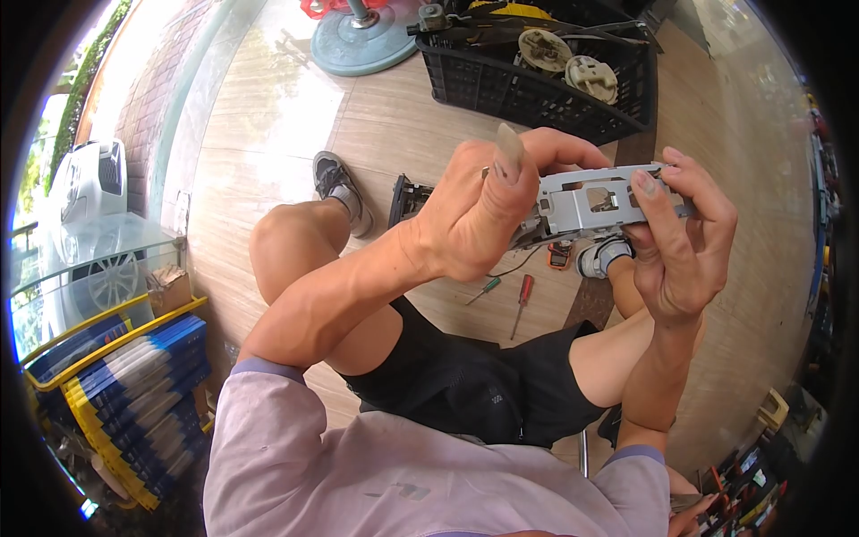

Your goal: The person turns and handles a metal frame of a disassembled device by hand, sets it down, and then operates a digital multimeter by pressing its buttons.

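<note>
A silver metal bracket assembly [595, 201] with rectangular cut-outs is held up between both hands, its dark end [409, 201] sticking out to the left behind my left wrist. My left hand [488, 201] is wrapped round its left part, with the thumb raised and the fingers partly hidden. At the right end, my right hand [680, 237] grips the bracket between thumb and fingers. On the floor below lie a red-handled screwdriver [523, 306], a green-handled screwdriver [484, 290] and an orange meter [559, 255] with a black lead.
A black crate [537, 103] of parts stands at the top, beside a round grey base [362, 43]. At the left are a glass table [89, 242] and a yellow rack [192, 306] of blue packets. Tools and parts [761, 465] lie at the lower right.
</note>
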Demonstrator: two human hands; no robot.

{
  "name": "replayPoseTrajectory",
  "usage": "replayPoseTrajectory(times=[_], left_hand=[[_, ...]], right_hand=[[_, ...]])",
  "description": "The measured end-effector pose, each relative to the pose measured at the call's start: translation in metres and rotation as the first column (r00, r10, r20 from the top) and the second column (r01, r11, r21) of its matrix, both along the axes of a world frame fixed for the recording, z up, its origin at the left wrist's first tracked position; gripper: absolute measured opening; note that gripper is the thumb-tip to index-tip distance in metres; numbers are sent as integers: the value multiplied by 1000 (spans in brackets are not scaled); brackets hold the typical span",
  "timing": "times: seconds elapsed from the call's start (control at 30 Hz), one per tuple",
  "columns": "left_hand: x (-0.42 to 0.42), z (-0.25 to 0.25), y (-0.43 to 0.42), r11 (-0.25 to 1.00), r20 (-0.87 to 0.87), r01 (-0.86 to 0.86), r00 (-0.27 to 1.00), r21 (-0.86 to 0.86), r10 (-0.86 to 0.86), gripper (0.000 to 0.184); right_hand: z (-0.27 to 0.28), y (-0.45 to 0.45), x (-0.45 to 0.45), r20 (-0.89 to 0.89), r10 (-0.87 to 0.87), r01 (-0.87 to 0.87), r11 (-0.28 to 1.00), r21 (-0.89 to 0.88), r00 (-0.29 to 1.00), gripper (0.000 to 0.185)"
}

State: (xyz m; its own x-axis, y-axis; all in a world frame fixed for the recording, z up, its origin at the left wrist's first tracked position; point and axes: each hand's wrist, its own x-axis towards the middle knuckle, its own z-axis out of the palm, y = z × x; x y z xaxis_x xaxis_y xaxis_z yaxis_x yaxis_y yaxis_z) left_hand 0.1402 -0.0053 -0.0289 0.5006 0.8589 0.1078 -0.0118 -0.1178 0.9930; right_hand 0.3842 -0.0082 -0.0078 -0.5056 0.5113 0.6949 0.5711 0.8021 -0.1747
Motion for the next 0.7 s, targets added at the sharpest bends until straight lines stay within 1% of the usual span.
replayPoseTrajectory(times=[0.17,0.27,0.3,0.37,0.47,0.5,0.57,0.6,0.63,0.7], left_hand=[[4,3,0,1000,41,-21,999,1,21,123],[9,-4,0,1000,66,-12,998,-21,13,118],[11,-2,0,999,62,-25,998,-34,27,117],[14,2,-1,997,54,-51,997,-59,54,115],[17,-2,4,984,116,-39,992,-172,59,112],[22,-5,5,969,183,-82,975,-232,127,107],[19,-1,10,933,181,-42,977,-357,113,105],[19,0,12,907,180,-21,978,-420,106,104],[18,-2,13,897,165,-29,980,-440,112,102],[18,-3,14,877,168,-30,978,-479,125,101]], right_hand=[[1,0,0,-1,-9,9,1000,-4,1000,29],[-3,-3,-5,-73,-42,39,998,-40,996,29],[-4,-3,-6,-89,-50,47,998,-43,995,30],[-4,0,-8,-101,-56,54,998,-22,993,42],[-7,2,-7,-104,-78,75,997,-32,991,39],[-6,2,-7,-99,-89,85,995,-47,991,38],[-4,2,-7,-89,-111,103,991,-82,990,36],[-4,2,-6,-72,-112,104,988,-111,991,31],[-6,3,-5,-55,-113,105,985,-139,992,27],[-7,6,-4,-32,-126,118,976,-184,992,24]])
